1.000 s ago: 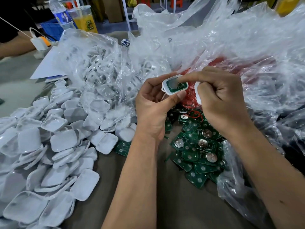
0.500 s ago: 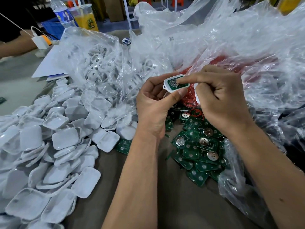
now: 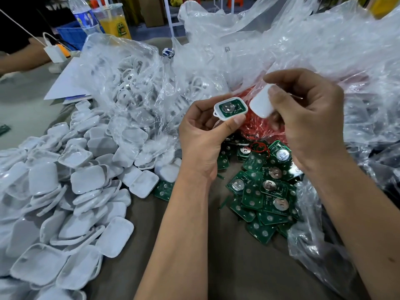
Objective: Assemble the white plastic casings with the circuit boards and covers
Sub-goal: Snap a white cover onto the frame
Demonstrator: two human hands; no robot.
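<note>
My left hand (image 3: 201, 139) grips a white plastic casing (image 3: 230, 108) between thumb and fingers, with a green circuit board and its round metal cell seated inside, face up. Just to its right, my right hand (image 3: 307, 118) pinches a white cover (image 3: 260, 103), tilted, a small gap away from the casing. Both are held above the table. A loose pile of green circuit boards (image 3: 266, 191) lies under and right of my hands. A heap of white covers (image 3: 65, 191) spreads over the table at the left.
Clear plastic bags (image 3: 134, 83) of white parts stand behind the hands, and a bag with red rings (image 3: 259, 131) sits under my right hand. More crumpled plastic (image 3: 324, 234) edges the right. A bottle (image 3: 84, 16) and an orange drink cup (image 3: 113, 22) stand far left, near another person's arm (image 3: 23, 59).
My right fingers have lifted off the circuit board in the casing and moved right, now showing the white cover pinched in them. The left hand keeps its grip on the casing.
</note>
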